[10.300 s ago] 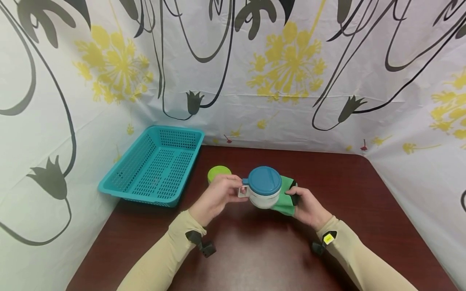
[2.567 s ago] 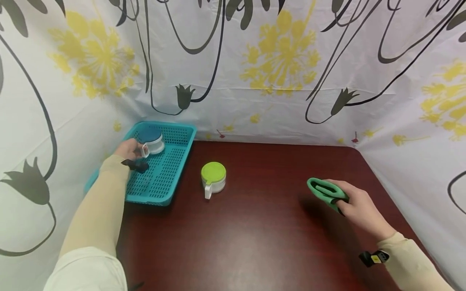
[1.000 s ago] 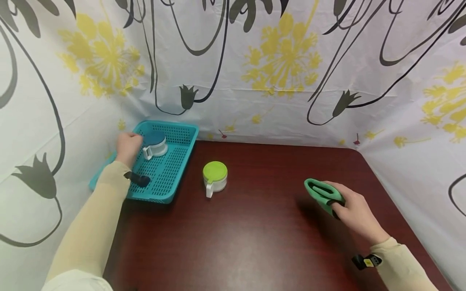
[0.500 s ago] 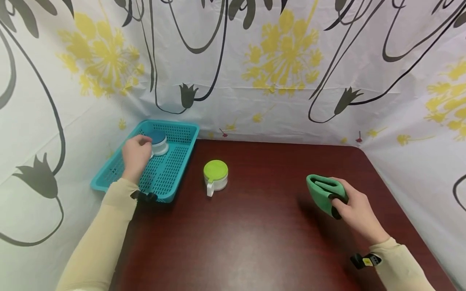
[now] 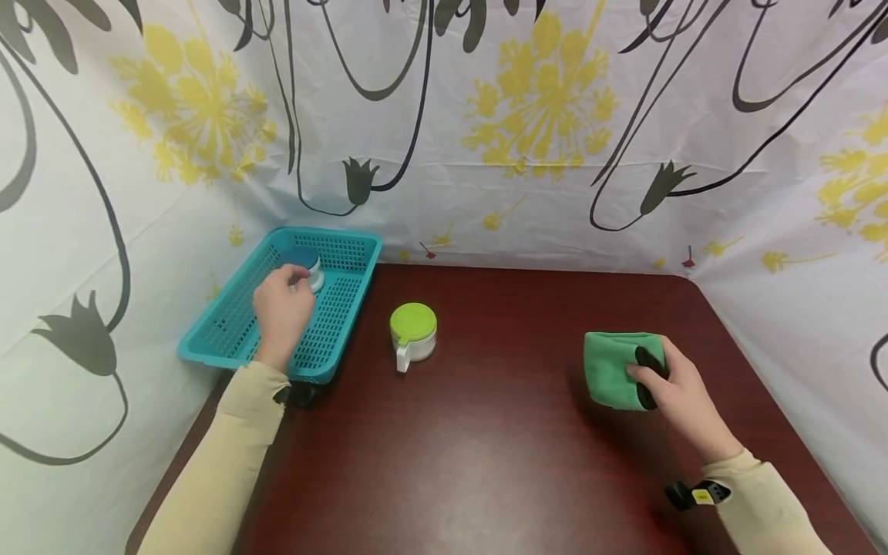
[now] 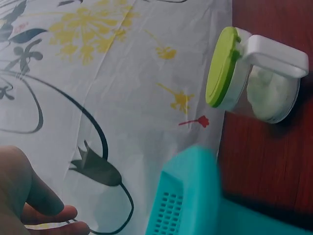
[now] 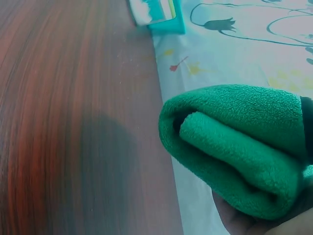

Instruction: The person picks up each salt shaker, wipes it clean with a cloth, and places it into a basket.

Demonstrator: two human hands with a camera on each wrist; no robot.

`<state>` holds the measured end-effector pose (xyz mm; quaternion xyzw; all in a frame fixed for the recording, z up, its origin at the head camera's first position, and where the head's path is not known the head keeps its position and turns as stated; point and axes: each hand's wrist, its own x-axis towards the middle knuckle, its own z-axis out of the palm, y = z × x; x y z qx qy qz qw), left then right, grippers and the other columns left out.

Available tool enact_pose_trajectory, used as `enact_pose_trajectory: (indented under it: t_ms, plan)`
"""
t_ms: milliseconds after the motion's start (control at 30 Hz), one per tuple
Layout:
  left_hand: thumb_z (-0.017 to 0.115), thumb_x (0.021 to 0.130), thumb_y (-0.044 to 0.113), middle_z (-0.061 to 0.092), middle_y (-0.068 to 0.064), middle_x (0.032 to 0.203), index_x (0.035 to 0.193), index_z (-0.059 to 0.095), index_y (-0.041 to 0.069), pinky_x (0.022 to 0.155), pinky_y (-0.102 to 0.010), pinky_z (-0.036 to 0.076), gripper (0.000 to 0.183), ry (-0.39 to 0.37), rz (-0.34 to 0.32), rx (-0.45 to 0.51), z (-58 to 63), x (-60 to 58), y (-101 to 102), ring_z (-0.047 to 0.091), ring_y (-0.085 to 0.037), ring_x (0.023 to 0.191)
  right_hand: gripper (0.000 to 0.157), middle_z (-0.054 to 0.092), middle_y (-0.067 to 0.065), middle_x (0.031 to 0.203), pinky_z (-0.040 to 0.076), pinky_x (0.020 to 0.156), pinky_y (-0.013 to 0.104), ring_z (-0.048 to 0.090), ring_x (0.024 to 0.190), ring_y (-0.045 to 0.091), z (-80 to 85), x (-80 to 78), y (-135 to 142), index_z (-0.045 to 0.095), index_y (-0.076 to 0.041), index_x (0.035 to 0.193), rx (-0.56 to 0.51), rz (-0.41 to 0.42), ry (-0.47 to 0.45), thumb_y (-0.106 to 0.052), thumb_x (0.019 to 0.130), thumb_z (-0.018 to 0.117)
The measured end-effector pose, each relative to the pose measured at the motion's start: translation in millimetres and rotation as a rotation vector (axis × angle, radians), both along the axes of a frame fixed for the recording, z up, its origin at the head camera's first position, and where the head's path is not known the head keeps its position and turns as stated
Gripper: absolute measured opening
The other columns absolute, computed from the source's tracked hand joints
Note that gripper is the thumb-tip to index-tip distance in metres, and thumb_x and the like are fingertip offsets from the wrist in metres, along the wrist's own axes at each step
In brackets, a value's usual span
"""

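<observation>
Forward-down head view, close wrist views, shared basket (image 5: pixel 331 312)

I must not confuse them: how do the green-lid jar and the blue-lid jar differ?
The green-lid jar stands on the table; the blue-lid jar is in the basket. The green-lid jar shows its handle; the left hand partly hides the blue-lid jar in the head view. Both have lids on.

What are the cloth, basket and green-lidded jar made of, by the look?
Cloth: soft textile, probably terry or microfibre; fuzzy pile.
Basket: likely moulded plastic, smooth; rows of small openings.
Jar: clear and glossy, glass or plastic, can't tell; something pale shows through.
Its lid and handle: opaque, probably plastic; even colour.
</observation>
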<state>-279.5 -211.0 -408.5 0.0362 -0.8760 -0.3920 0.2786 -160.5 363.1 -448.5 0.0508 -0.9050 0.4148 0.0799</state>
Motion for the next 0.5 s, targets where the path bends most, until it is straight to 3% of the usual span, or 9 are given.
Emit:
enact_pose_trajectory:
  t_ms: [133,267,400,500]
  plan:
    - [0.049,0.101,0.01,0.069,-0.016,0.112,0.113,0.071,0.002,0.063,-0.045,0.042,0.027,0.054,-0.021,-0.025,-2.5,8.3,10.7,0.056,-0.035,0.071,0.044,0.062,0.008,0.115,0.054,0.07,0.027,0.066,0.09,0.015,0.2,-0.6,-1.2,0.048,-0.016,0.139,-0.04,0.003,-0.033,-0.033,0.101,0.061]
    - [0.052,0.096,0.003,0.07,-0.018,0.105,0.106,0.072,-0.001,0.071,-0.052,0.049,0.023,0.171,-0.048,-0.095,-8.5,15.8,26.3,0.064,-0.039,0.083,0.044,0.063,0.01,0.111,0.056,0.07,0.03,0.068,0.088,0.018,-1.2,-0.9,-2.7,0.047,-0.015,0.137,-0.089,0.014,-0.072,-0.034,0.1,0.062]
    - [0.055,0.092,0.0,0.069,-0.016,0.097,0.099,0.072,0.0,0.068,-0.051,0.051,0.019,0.305,-0.082,-0.185,-17.0,26.1,45.6,0.066,-0.035,0.082,0.043,0.062,0.012,0.114,0.058,0.071,0.036,0.069,0.089,0.023,-2.1,-1.5,-5.5,0.049,-0.017,0.136,-0.208,0.015,-0.141,-0.034,0.099,0.064]
    - [0.057,0.091,0.0,0.068,-0.013,0.095,0.098,0.072,0.002,0.066,-0.048,0.053,0.017,0.356,-0.104,-0.204,-22.8,34.4,59.5,0.066,-0.031,0.08,0.046,0.061,0.013,0.117,0.059,0.072,0.04,0.069,0.091,0.026,-1.8,-2.3,-8.2,0.049,-0.016,0.137,-0.302,0.023,-0.188,-0.031,0.097,0.068]
